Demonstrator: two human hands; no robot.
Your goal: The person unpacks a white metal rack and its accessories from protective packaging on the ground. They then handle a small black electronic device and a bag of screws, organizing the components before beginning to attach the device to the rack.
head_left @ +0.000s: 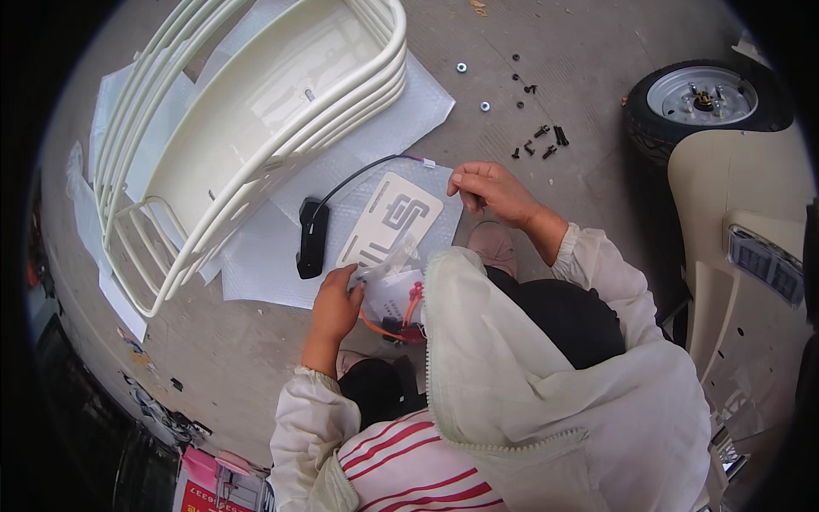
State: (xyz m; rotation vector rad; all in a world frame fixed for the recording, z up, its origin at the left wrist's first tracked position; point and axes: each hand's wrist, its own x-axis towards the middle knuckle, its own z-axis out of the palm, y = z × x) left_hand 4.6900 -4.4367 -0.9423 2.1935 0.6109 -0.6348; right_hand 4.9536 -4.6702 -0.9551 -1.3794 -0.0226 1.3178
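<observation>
My left hand (pixel 335 305) is closed, with thumb and forefinger at the edge of a clear plastic bag (pixel 399 256). White paper, an orange cable (pixel 373 327) and red-capped connectors (pixel 415 291) lie at or under the bag; the overlap hides which are inside. My right hand (pixel 492 193) has its fingers curled beside the upper right corner of a flat cream plate (pixel 415 194) with cut-out slots; whether they grip anything is hidden. Left of the plate lies a black elongated lamp-like part (pixel 313 239), its black cable (pixel 363 169) ending in a white plug (pixel 429 163).
A cream tubular-rail basket or rack (pixel 247 111) lies at the far left on bubble wrap (pixel 431 98). Black bolts (pixel 542 130) and nuts (pixel 485 107) are scattered on the floor. At right stand a wheel (pixel 702 98) and a cream vehicle body panel (pixel 717 179).
</observation>
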